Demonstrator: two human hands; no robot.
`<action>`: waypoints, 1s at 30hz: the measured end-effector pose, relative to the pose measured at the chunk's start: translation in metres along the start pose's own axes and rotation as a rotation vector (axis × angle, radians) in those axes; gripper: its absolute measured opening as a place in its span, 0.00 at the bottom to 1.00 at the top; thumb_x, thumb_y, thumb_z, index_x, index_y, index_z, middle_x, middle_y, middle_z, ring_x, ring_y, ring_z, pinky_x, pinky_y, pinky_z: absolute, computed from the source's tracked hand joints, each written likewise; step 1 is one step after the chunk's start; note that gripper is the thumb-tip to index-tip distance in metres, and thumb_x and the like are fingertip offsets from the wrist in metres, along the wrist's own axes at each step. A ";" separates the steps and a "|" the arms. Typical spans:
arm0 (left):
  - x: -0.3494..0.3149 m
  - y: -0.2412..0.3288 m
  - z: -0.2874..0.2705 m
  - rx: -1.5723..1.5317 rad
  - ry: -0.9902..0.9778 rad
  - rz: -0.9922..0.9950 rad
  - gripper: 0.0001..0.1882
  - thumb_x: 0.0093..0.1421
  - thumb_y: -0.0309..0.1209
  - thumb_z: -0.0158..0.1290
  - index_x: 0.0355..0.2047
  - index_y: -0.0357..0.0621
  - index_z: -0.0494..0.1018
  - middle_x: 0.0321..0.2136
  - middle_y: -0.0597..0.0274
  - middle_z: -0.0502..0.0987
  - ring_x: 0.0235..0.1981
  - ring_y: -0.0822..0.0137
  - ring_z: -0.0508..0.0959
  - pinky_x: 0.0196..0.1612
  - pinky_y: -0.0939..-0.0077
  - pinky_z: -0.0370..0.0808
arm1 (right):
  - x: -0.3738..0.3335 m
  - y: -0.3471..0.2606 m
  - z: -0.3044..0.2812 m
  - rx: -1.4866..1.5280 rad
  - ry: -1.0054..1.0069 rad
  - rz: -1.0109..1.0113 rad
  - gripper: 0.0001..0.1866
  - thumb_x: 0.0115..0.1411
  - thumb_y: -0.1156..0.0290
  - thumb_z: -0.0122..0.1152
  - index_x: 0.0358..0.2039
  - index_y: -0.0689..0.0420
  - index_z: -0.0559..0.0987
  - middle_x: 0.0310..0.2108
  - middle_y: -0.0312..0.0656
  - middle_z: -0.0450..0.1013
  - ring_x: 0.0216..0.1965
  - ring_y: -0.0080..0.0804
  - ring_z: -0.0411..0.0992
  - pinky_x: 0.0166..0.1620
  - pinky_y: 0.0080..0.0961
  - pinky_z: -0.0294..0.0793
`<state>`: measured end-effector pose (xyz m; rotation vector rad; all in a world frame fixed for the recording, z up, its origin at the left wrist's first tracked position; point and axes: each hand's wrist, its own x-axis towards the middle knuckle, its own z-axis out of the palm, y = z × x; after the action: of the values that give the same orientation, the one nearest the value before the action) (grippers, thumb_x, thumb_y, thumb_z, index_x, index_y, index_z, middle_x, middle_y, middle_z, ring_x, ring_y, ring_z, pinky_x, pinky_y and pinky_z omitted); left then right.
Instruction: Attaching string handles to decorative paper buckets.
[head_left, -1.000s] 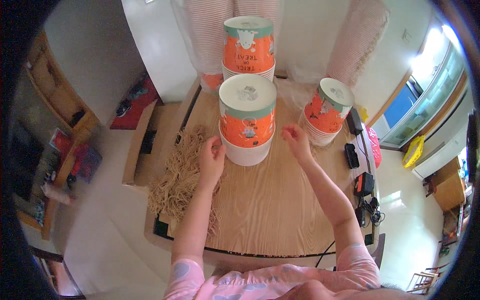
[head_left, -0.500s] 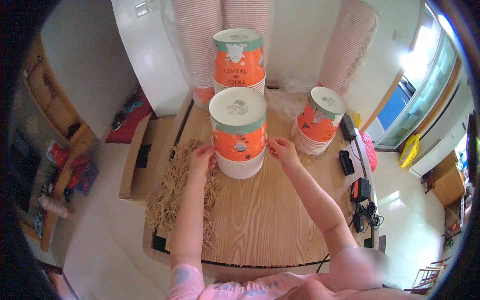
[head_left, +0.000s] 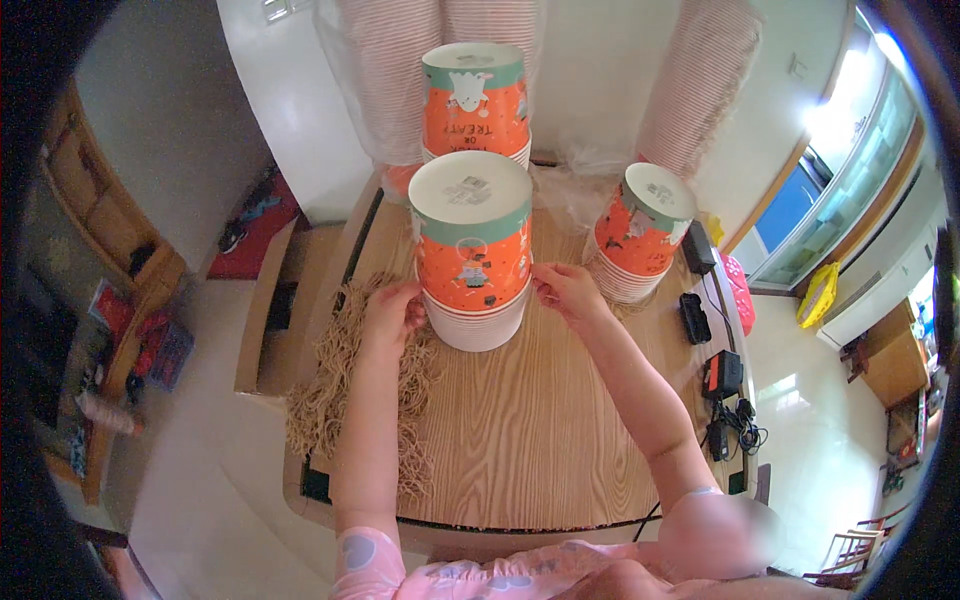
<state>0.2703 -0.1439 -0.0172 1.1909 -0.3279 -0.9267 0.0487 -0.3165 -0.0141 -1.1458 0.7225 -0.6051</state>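
A stack of upside-down paper buckets (head_left: 472, 265) stands in front of me, orange printed with a green band and a pale bottom facing up. White rims of several nested buckets show beneath the top one. At the left side of the stack, my left hand (head_left: 393, 312) has curled fingers at the top bucket's lower edge. On the opposite side, my right hand (head_left: 566, 290) pinches that edge between thumb and fingers. Behind it is a second inverted bucket stack (head_left: 474, 105). A smaller stack (head_left: 643, 230) of similar buckets stands to the right.
Tan shredded paper or string (head_left: 350, 390) lies along the wooden table's (head_left: 540, 440) left side. A cardboard box (head_left: 285, 300) adjoins it. Tall wrapped cup stacks (head_left: 700, 85) stand at the back. A black tray (head_left: 693, 318) and coiled cables (head_left: 738, 430) lie at the right edge.
The top bucket in front of me looks slightly higher and larger, and both hands have stayed at its sides. The whole view has shifted a little.
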 end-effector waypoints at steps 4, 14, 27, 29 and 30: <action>-0.005 0.012 0.010 -0.009 -0.012 0.072 0.05 0.54 0.29 0.56 0.27 0.43 0.72 0.17 0.69 0.71 0.17 0.77 0.69 0.19 0.82 0.66 | -0.004 -0.015 0.005 0.026 -0.045 -0.018 0.09 0.57 0.65 0.60 0.33 0.56 0.78 0.24 0.30 0.71 0.23 0.17 0.66 0.28 0.15 0.65; -0.015 0.047 0.025 0.047 0.023 0.188 0.05 0.56 0.28 0.55 0.31 0.42 0.72 0.19 0.69 0.72 0.17 0.77 0.69 0.19 0.83 0.66 | -0.036 -0.082 0.042 0.028 -0.101 -0.283 0.20 0.59 0.74 0.52 0.53 0.55 0.68 0.29 0.33 0.70 0.24 0.17 0.63 0.28 0.15 0.63; -0.135 -0.022 0.005 -0.194 -0.078 0.111 0.17 0.61 0.32 0.45 0.48 0.37 0.69 0.41 0.58 0.76 0.39 0.68 0.77 0.40 0.70 0.76 | -0.190 -0.048 0.005 -0.335 -0.192 -0.469 0.22 0.67 0.59 0.41 0.53 0.62 0.69 0.48 0.39 0.69 0.47 0.27 0.68 0.51 0.27 0.66; -0.188 -0.031 0.033 0.614 -0.211 0.441 0.18 0.63 0.36 0.43 0.47 0.37 0.70 0.40 0.57 0.76 0.40 0.66 0.77 0.42 0.70 0.75 | -0.220 -0.006 -0.002 -0.309 -0.084 -0.404 0.22 0.66 0.59 0.42 0.49 0.63 0.72 0.46 0.39 0.70 0.46 0.27 0.68 0.50 0.27 0.66; -0.205 -0.044 0.041 1.127 -0.149 0.674 0.20 0.65 0.40 0.41 0.45 0.36 0.72 0.40 0.58 0.77 0.41 0.67 0.76 0.44 0.71 0.74 | -0.237 0.013 -0.001 -0.189 -0.060 -0.377 0.21 0.66 0.59 0.42 0.48 0.63 0.73 0.44 0.39 0.71 0.45 0.26 0.69 0.49 0.25 0.67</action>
<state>0.1001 -0.0179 0.0071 1.8290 -1.3982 -0.1666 -0.1011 -0.1351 0.0197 -1.4858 0.5219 -0.8260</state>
